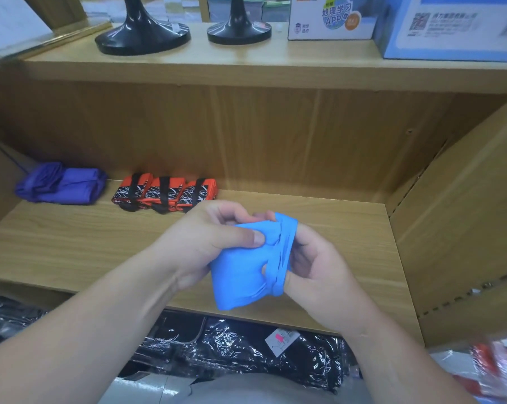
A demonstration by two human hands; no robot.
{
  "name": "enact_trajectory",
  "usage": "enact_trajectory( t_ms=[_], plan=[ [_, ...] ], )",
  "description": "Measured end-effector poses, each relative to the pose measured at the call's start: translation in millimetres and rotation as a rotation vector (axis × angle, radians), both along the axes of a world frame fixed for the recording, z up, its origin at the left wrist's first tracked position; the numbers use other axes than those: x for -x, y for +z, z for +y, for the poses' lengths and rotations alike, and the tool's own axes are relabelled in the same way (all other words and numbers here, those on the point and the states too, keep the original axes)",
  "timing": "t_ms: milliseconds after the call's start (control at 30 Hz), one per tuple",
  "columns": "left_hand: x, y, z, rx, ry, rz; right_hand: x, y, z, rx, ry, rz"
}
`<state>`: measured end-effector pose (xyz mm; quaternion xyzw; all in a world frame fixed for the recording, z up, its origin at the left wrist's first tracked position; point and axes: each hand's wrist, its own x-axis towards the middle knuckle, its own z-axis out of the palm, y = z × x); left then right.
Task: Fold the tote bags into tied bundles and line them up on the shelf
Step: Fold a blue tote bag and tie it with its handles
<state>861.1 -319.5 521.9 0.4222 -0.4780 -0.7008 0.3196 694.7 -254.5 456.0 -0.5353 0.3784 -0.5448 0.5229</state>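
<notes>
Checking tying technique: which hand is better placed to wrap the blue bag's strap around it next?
Probably right: the right hand holds the strap loops, while the left hand pins the folded blue bag.

Two black stands (143,33), printed boxes (331,18) above.

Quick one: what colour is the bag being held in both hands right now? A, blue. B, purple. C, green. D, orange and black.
A: the left hand and right hand both grip the blue bag above the shelf, while the purple bundle and the orange and black bundles lie at the back of it.
</notes>
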Motion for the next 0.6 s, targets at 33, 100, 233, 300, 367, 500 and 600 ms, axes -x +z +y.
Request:
enact_trajectory(
  t_ms=[33, 100, 233, 300, 367, 500, 600],
  plan=[
    [2, 2, 0, 0.002, -0.012, -0.013, 1, 2, 1, 0.008, 0.003, -0.009],
    [7, 5, 0, 0.001, -0.013, -0.042, 4, 4, 2, 0.023, 0.005, -0.017],
    [12, -1, 4, -0.064, -0.004, -0.062, 16, 1, 2, 0.045, -0.066, 0.098],
    [13, -6, 6, -0.087, -0.024, -0.051, 18, -1, 2, 0.069, -0.098, 0.131],
    [15, -10, 9, -0.029, -0.064, -0.108, 14, -3, 1, 0.042, -0.152, 0.087],
    [16, -14, 14, 0.066, -0.119, -0.137, 18, 1, -10, -0.046, -0.169, 0.112],
    [7, -14, 11, 0.047, -0.140, -0.116, 29, 14, -17, -0.117, 0.035, 0.138]
  ],
)
